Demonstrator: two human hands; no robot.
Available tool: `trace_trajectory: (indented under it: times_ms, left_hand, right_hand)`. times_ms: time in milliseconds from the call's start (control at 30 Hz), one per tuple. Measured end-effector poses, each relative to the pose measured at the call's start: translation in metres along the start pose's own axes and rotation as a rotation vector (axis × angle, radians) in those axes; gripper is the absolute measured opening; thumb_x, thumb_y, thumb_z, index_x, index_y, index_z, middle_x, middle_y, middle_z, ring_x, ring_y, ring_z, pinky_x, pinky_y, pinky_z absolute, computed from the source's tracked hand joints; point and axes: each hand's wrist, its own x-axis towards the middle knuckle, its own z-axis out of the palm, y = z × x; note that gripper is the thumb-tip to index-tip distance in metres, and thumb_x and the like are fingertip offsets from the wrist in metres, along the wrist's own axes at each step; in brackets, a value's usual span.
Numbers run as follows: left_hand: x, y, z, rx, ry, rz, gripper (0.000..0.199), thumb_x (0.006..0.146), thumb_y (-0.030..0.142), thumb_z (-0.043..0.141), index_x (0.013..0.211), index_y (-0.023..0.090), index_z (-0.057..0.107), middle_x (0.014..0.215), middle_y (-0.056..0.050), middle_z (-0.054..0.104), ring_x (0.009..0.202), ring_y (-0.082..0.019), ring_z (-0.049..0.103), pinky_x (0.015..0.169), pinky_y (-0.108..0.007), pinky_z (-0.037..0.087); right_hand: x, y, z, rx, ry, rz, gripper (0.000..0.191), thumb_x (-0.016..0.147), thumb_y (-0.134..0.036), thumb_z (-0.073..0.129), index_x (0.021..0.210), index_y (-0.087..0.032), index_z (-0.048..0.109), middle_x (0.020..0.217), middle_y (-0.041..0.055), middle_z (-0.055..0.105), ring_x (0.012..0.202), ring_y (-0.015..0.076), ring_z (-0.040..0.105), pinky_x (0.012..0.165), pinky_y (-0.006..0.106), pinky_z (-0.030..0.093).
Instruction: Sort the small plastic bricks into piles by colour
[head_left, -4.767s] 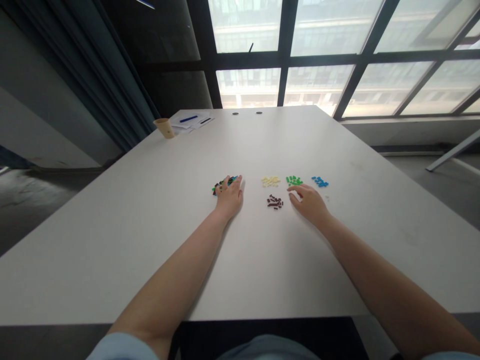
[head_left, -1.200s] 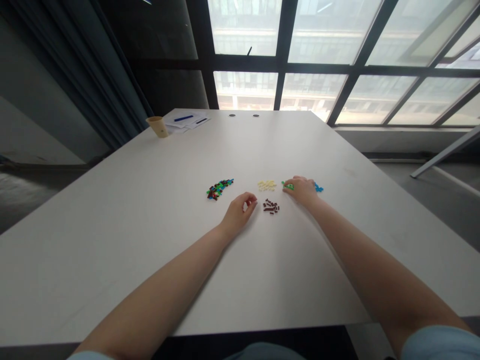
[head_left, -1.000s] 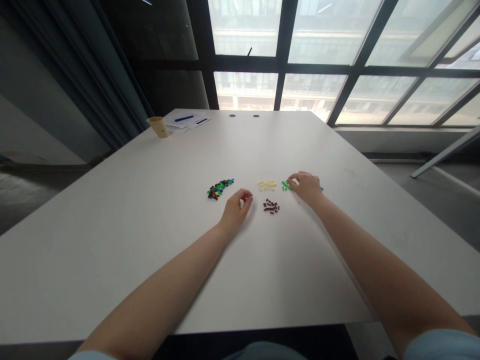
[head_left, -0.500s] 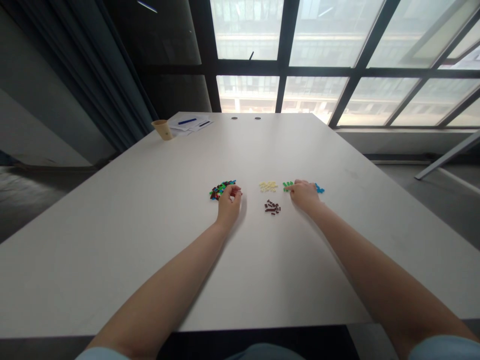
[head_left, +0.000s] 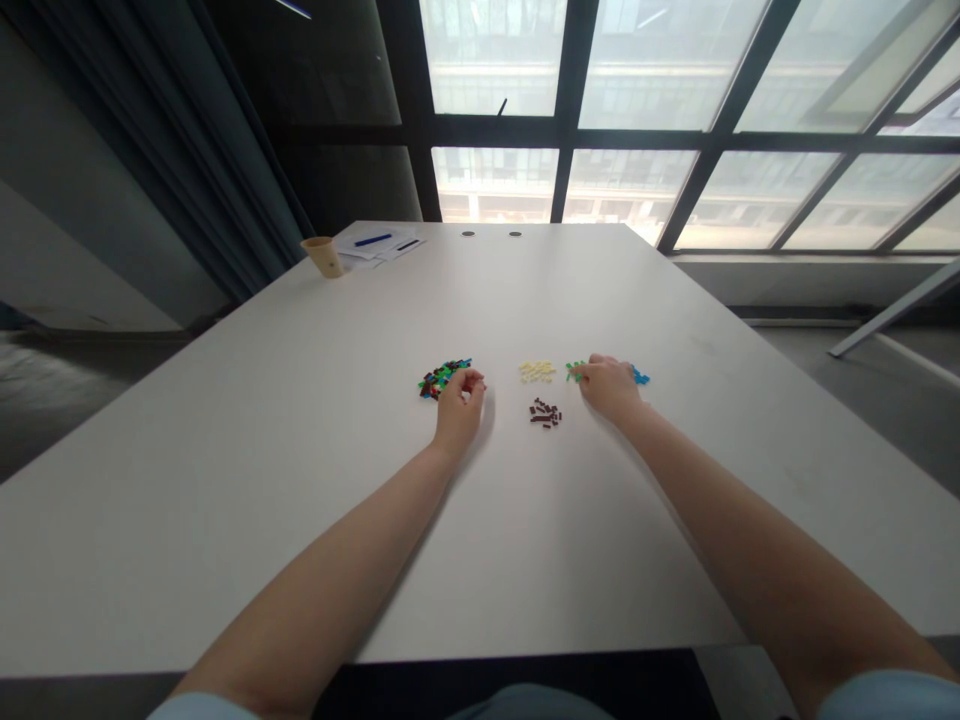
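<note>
My left hand (head_left: 460,405) is closed in a pinch at the right edge of a mixed pile of small coloured pieces (head_left: 441,379), perhaps toy bricks. Whatever lies between its fingertips is too small to make out. Over on the right, my right hand (head_left: 609,388) rests with curled fingers on the small green pieces (head_left: 574,370) and hides part of them. Small blue pieces (head_left: 640,375) show just beyond its knuckles. Between the hands lie a group of pale yellow pieces (head_left: 537,371) and, nearer to me, a group of dark brown pieces (head_left: 544,414).
Everything lies on a large white table (head_left: 495,300). At its far left stand a tan paper cup (head_left: 324,258) and some papers (head_left: 360,252) with a blue pen (head_left: 373,240) on them. Two dark round discs (head_left: 515,234) sit near the far edge, before tall windows.
My right hand's fingers have drawn in from the left over the green pieces, which lie slightly differently. My left hand has hardly moved.
</note>
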Motion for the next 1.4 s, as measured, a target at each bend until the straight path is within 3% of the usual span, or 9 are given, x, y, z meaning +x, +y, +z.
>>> trace_trajectory:
  times_ms: [433,633,733,867,1067,1267,1333,1400]
  left_hand:
    - [0.004,-0.001,-0.003,-0.004,0.062,-0.012,0.011,0.074,0.022,0.048,0.082,0.019,0.054,0.076,-0.001,0.059,0.073,-0.014,0.055,0.068,-0.027,0.042]
    - [0.035,-0.012,-0.055,0.241,0.251,0.084,0.019,0.079,0.025,0.044,0.092,0.020,0.057,0.084,-0.003,0.059,0.077,-0.015,0.054,0.076,-0.030,0.044]
    - [0.048,-0.028,-0.076,0.513,0.148,0.004,0.024,0.075,0.023,0.047,0.094,0.023,0.062,0.093,-0.005,0.058,0.080,-0.018,0.054,0.080,-0.034,0.043]
    - [0.053,-0.048,-0.078,0.639,0.017,-0.137,0.025,0.073,0.028,0.051,0.093,0.020,0.064,0.089,-0.009,0.057,0.084,-0.023,0.055,0.081,-0.040,0.043]
    - [0.055,-0.054,-0.073,0.523,-0.046,-0.071,0.024,0.075,0.019,0.044,0.087,0.015,0.064,0.092,-0.012,0.059,0.086,-0.021,0.057,0.088,-0.038,0.042]
    - [0.054,-0.045,-0.072,0.170,-0.185,-0.259,0.022,0.066,0.012,0.048,0.083,0.017,0.061,0.080,-0.007,0.064,0.063,-0.016,0.060,0.063,-0.031,0.049]
    - [0.052,-0.040,-0.073,0.152,-0.219,-0.256,0.022,0.064,0.013,0.050,0.083,0.018,0.062,0.075,-0.007,0.065,0.060,-0.016,0.059,0.059,-0.031,0.049]
    - [0.050,-0.036,-0.074,0.245,-0.255,-0.170,0.022,0.062,0.014,0.052,0.079,0.019,0.065,0.074,-0.008,0.065,0.060,-0.017,0.059,0.061,-0.032,0.048]
  right_hand:
    - [-0.002,0.006,-0.003,0.046,0.021,-0.012,0.035,0.079,-0.012,0.041,0.093,-0.026,0.069,0.093,0.0059,0.063,0.092,0.0190,0.053,0.076,0.032,0.030]
    - [-0.016,0.003,-0.013,0.204,0.126,0.004,0.028,0.075,-0.016,0.043,0.087,-0.022,0.068,0.086,0.0053,0.062,0.081,0.0174,0.053,0.071,0.028,0.032]
    - [-0.027,0.006,-0.010,0.333,0.166,0.007,0.023,0.072,-0.018,0.042,0.079,-0.017,0.064,0.077,0.0051,0.060,0.070,0.0158,0.051,0.066,0.026,0.034]
    - [-0.038,0.021,-0.006,0.436,0.145,0.071,0.021,0.069,-0.018,0.040,0.073,-0.017,0.060,0.064,0.0029,0.054,0.062,0.0151,0.046,0.061,0.026,0.033]
    - [-0.038,0.032,-0.004,0.466,0.141,0.099,0.018,0.067,-0.021,0.040,0.070,-0.018,0.058,0.058,0.0002,0.049,0.057,0.0140,0.044,0.059,0.025,0.032]
    - [-0.039,0.029,0.002,0.457,0.171,-0.006,0.018,0.067,-0.020,0.040,0.069,-0.018,0.058,0.062,0.0013,0.051,0.059,0.0140,0.043,0.058,0.025,0.031]
    - [-0.039,0.030,0.004,0.456,0.174,-0.024,0.018,0.068,-0.020,0.041,0.070,-0.019,0.058,0.063,0.0013,0.051,0.059,0.0139,0.043,0.058,0.025,0.031]
    - [-0.039,0.031,0.004,0.452,0.171,-0.022,0.018,0.068,-0.020,0.041,0.070,-0.019,0.058,0.062,0.0011,0.051,0.058,0.0139,0.043,0.058,0.025,0.031]
